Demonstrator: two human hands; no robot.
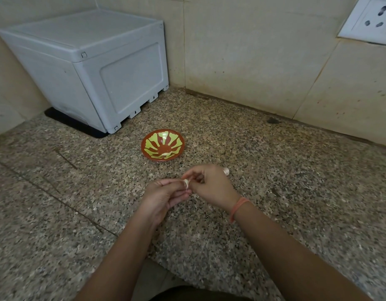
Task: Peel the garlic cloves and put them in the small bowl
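Left hand (166, 193) and right hand (210, 183) pinch a small pale garlic clove (186, 183) mid-peel (another whitish clove (226, 171) waits nearby), the small round red-and-yellow bowl (142, 146) apparently almost empty.

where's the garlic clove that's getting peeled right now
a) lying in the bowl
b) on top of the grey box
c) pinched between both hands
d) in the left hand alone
C: the garlic clove is pinched between the fingertips of the left hand and the right hand, on the near side of the bowl and not in it.
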